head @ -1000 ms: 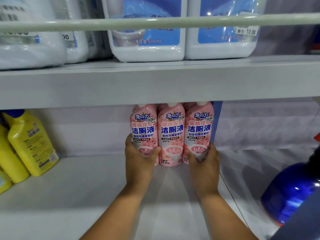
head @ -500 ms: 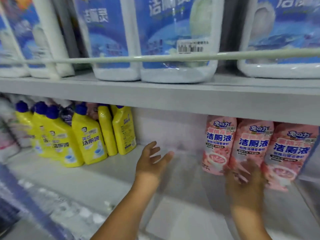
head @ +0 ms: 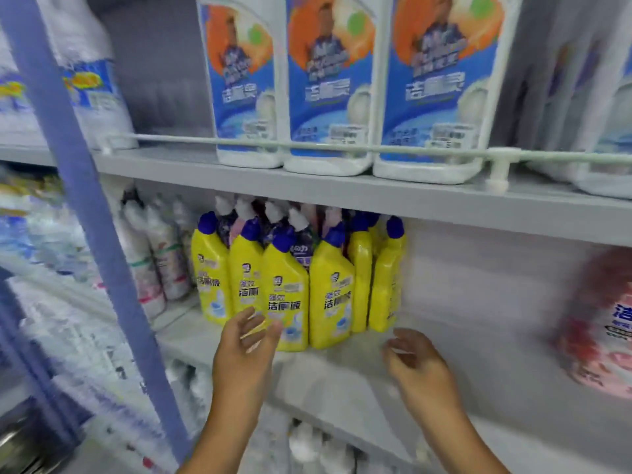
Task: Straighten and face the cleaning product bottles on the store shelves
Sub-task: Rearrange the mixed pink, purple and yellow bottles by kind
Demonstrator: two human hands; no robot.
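Several yellow bottles (head: 285,292) with blue caps stand in a tight cluster on the grey middle shelf (head: 342,381). Some face forward and the right-hand ones are turned sideways. My left hand (head: 244,350) hovers just in front of the front yellow bottles, fingers spread, holding nothing. My right hand (head: 415,366) is over the bare shelf below and right of the cluster, fingers loosely bent and empty. A blurred pink bottle (head: 602,323) shows at the right edge.
White bottles with blue labels (head: 328,83) line the upper shelf behind a rail (head: 307,147). A blue-grey upright post (head: 92,217) crosses the left side. Pale bottles (head: 154,261) stand left of the yellow ones, with dark bottles behind them.
Both hands left the pink bottles and swung left along the shelf. My view turned left too, so the yellow cluster is now central and the pink bottles sit at the right edge.
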